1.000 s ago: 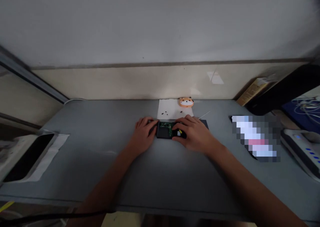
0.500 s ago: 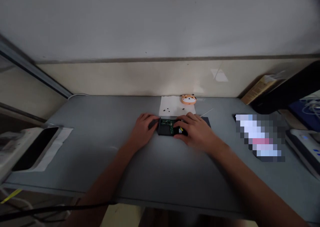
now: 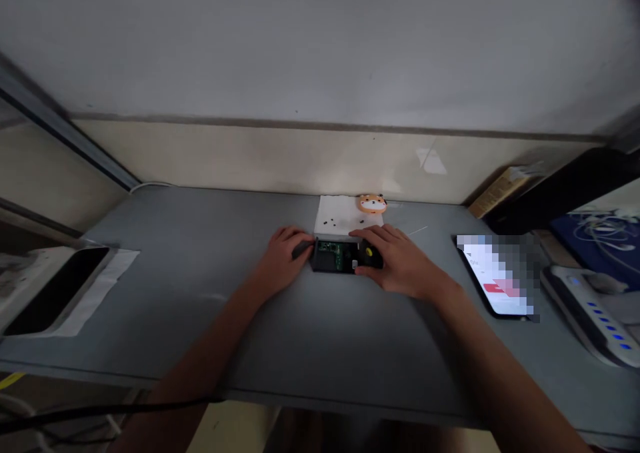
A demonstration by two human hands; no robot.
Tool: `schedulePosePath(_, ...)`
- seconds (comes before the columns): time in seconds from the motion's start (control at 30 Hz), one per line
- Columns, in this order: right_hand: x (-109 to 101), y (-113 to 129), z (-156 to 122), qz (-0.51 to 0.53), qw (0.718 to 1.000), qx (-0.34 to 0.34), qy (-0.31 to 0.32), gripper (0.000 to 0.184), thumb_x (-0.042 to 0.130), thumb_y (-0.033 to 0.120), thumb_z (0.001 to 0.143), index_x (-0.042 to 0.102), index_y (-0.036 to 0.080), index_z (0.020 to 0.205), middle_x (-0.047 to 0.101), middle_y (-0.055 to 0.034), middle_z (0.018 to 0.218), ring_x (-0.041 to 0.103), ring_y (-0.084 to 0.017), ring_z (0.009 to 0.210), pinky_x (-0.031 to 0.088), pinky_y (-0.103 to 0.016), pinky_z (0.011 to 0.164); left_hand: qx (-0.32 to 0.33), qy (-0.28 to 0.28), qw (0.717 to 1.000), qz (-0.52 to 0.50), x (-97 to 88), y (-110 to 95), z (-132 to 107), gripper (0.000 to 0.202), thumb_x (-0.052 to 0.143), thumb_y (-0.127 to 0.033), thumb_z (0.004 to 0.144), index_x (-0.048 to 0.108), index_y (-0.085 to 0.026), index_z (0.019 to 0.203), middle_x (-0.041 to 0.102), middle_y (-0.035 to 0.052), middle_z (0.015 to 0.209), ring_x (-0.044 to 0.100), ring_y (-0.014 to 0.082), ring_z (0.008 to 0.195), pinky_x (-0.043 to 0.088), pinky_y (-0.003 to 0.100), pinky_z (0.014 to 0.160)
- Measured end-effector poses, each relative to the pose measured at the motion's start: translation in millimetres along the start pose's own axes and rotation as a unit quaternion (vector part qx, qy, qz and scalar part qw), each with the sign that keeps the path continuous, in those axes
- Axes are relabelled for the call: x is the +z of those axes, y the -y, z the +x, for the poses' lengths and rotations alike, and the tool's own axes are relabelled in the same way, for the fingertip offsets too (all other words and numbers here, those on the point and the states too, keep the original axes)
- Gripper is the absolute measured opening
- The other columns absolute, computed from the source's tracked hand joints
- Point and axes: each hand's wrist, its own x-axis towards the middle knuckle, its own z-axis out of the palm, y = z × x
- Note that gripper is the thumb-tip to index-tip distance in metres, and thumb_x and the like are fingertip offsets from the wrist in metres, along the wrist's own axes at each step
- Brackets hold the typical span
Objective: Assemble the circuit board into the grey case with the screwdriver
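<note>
A black open-topped electronic case (image 3: 327,261) lies flat on the grey desk, with a green circuit board (image 3: 339,256) and a small yellow spot showing inside. My left hand (image 3: 281,261) is closed at the case's left end, and a dark narrow piece (image 3: 302,248) shows between its thumb and fingers. Across the right end, my right hand (image 3: 404,261) grips the case with fingers on the far side and thumb on the near side. Just behind the case, a white paper (image 3: 344,212) carries several tiny black screw-like bits (image 3: 330,222).
An orange animal-face object (image 3: 373,204) sits on the paper. A thin white stick (image 3: 418,230) lies to its right. Further right are a lit phone (image 3: 487,276) and a power strip (image 3: 595,313). A dark phone (image 3: 60,290) lies at left; a wall (image 3: 250,156) stands behind.
My right hand's fingers have shifted right along the case, uncovering more of its inside. My left hand stays at the left end. The view has turned slightly.
</note>
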Motion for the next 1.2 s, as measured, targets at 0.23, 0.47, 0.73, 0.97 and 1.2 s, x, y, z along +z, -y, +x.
schedulePosePath(0.23,-10.4,-0.9,-1.1,0.023,0.999,0.028,0.039,0.057,0.081,0.029,0.084,0.063,0.018,0.137,0.070,-0.0136,0.129,0.062,-0.033,0.122,0.050,-0.054,0.108,-0.003,-0.009,1.000,0.000,-0.5,1.4,0.9,0.021,0.052,-0.021,0.099,0.070,-0.023,0.110,0.070,0.0065,0.108,0.061,0.0255,0.109,0.050,0.047,0.104)
schedulePosePath(0.47,-6.5,-10.2,-1.7,0.028,0.998,0.017,-0.049,0.041,0.072,0.030,0.091,0.064,0.023,0.130,0.071,-0.0127,0.129,0.067,-0.031,0.117,0.055,-0.053,0.102,-0.059,-0.011,0.997,-0.041,-5.4,0.3,2.2,0.026,0.050,-0.025,0.098,0.067,-0.022,0.117,0.069,0.0082,0.107,0.063,0.0248,0.104,0.055,0.044,0.096)
schedulePosePath(0.73,-15.8,-9.9,3.0,0.068,0.944,-0.076,-0.314,0.020,0.055,0.010,0.095,0.065,0.023,0.105,0.073,-0.0048,0.089,0.070,-0.019,0.080,0.056,-0.032,0.071,-0.043,0.003,0.997,-0.060,-75.3,-20.1,56.7,0.029,0.048,-0.040,0.100,0.066,-0.025,0.115,0.068,0.0070,0.107,0.066,0.0215,0.093,0.057,0.032,0.073)
schedulePosePath(0.97,-28.6,0.5,-4.7,0.024,0.912,-0.099,-0.398,0.017,0.056,0.010,0.095,0.061,0.023,0.104,0.070,-0.0043,0.088,0.065,-0.018,0.079,0.051,-0.033,0.070,0.031,0.024,0.997,-0.066,-58.7,-58.7,65.5,0.029,0.043,-0.037,0.105,0.065,-0.026,0.120,0.069,0.0065,0.112,0.068,0.0222,0.102,0.058,0.035,0.084)
schedulePosePath(1.2,-24.5,-4.1,-10.3,0.007,0.882,0.013,-0.471,0.037,0.040,0.042,0.106,0.067,0.024,0.090,0.062,-0.0018,0.071,0.056,-0.017,0.064,0.042,-0.036,0.064,0.117,0.207,0.971,-0.012,-5.7,-65.4,34.8,0.054,0.056,-0.049,0.103,0.048,-0.029,0.152,0.059,0.0108,0.145,0.053,0.0312,0.136,0.039,0.049,0.118)
